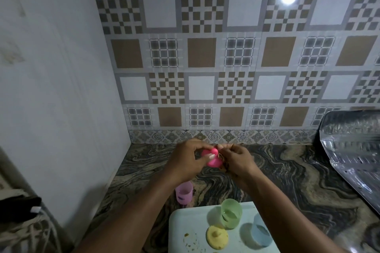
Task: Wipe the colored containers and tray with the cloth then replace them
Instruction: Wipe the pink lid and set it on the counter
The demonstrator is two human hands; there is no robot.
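Now the pink container (213, 160) is held above the surface (287, 181) near the wall, pinched by the left hand (185, 162). The right hand (238, 162) grips a cloth (223, 167) against it. It looks like light, slick plastic, so the rim seems the best place to hold it. A green container (231, 213) stands on the tray (185, 224).

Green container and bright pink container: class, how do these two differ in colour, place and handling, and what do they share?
Colour: the green container is pale, translucent; the bright pink container is vivid. Place: green stands upright on the tray; pink is held above the counter. Handling: green is untouched; the left hand grips pink, the right hand holds the cloth to it. Both look plastic.
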